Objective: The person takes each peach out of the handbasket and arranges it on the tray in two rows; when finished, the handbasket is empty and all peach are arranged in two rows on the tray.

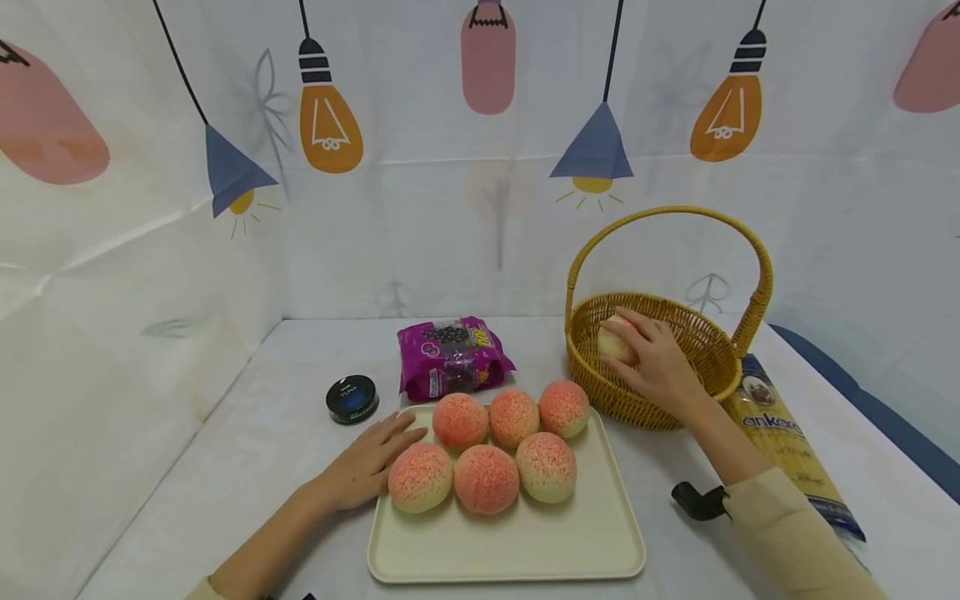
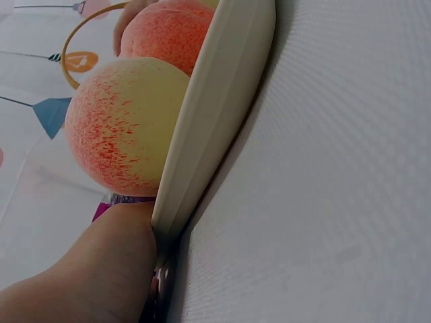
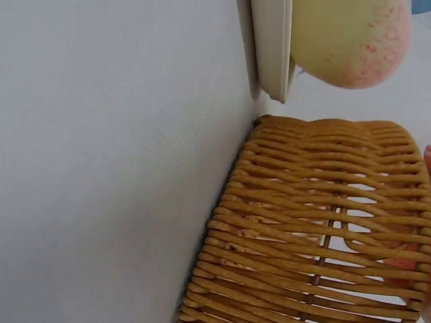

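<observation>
My right hand grips a pale peach inside the yellow wicker basket, below its tall handle. In the right wrist view the basket's woven wall hides most of that hand and peach. Several pink-and-cream peaches sit in two rows on a cream tray. At the tray's left rim lies my left hand, fingers extended, beside the front-left peach. The left wrist view shows this hand against the tray's edge, close under a peach.
Behind the tray lies a purple snack bag, with a round black tuna tin to its left. A yellow pasta packet lies right of the basket, partly under the right forearm. A small black object is by the right sleeve.
</observation>
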{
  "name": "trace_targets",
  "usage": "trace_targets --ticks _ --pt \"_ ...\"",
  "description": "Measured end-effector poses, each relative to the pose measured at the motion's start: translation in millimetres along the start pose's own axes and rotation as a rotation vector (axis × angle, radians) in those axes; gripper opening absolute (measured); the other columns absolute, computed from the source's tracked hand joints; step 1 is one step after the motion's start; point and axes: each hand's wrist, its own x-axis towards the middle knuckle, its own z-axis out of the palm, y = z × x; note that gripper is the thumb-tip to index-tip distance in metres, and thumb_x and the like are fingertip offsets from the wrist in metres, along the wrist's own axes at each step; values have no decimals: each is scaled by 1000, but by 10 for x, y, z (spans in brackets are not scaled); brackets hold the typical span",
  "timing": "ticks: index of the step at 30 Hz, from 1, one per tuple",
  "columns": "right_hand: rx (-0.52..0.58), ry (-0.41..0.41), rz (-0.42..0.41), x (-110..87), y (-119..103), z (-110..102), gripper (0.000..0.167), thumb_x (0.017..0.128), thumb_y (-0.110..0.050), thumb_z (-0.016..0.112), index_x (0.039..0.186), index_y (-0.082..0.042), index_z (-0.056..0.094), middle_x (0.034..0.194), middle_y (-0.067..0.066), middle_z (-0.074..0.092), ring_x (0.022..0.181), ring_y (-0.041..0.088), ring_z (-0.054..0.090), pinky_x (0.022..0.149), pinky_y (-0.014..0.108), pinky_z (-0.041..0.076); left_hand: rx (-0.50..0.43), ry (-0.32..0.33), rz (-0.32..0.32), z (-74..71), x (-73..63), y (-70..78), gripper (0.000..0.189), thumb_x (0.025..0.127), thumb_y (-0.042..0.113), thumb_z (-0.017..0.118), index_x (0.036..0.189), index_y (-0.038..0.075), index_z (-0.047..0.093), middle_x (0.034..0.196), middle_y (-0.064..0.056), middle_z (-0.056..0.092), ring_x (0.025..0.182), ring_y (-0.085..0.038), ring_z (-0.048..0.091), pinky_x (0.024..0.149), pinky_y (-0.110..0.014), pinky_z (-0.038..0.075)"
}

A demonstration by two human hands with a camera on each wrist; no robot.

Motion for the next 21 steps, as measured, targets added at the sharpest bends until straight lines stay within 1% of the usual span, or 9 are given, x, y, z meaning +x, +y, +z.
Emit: trace_targets --ticks 1,3,5,7,10,14,18,21 --pt "-4 15 -21 3 -15 -7 48 76 -23 75 119 -9 58 127 20 48 99 39 48 76 51 41 -2 0 -1 -2 2 1 48 91 24 48 136 8 44 143 -21 31 131 -44 24 100 -60 22" --pt "-3 38 -56 5 -55 -23 44 83 -35 67 118 -10 58 128 18 48 99 40 47 75 52 42 -5 0 -3 -4 3 4 48 91 24 48 136 9 44 143 -21 31 131 -43 24 100 -60 22" --pt "1 53 -88 6 -107 -41 45 88 -44 55 118 -9 59 128 18 48 99 41 47 74 54 43 -2 -2 -5 -3 2 5 48 91 24 48 137 9 44 143 -21 31 131 -43 24 101 -60 22" --pt "-5 62 -114 3 -165 -58 49 90 -48 47 116 -9 60 127 17 49 99 41 47 73 54 45 0 -2 -5 0 -1 5 48 91 23 48 137 9 44 143 -21 31 131 -43 24 101 -60 22" --pt "9 64 -151 2 -253 -85 47 91 -47 48 113 -8 62 126 17 50 100 41 47 76 54 44 3 -2 -2 6 -5 3 48 91 23 48 137 9 44 143 -21 31 131 -43 24 100 -60 23" --pt "31 58 -193 -19 -354 -111 41 90 -43 51 110 -9 63 126 16 51 100 40 47 76 52 44 6 4 0 14 -7 -2 48 91 22 48 137 9 44 143 -21 31 130 -43 24 100 -60 23" --pt "50 51 -220 -79 -446 -134 39 90 -42 52 112 -12 64 128 13 51 102 38 48 75 51 46 11 10 0 20 -7 -12 48 90 21 49 136 9 44 143 -21 31 130 -43 24 100 -60 23" --pt "67 38 -232 -133 -514 -164 39 89 -42 52 113 -13 64 128 12 52 105 35 48 76 47 46 13 15 8 18 2 -17 49 89 21 49 136 9 45 143 -21 31 130 -43 25 100 -60 23"
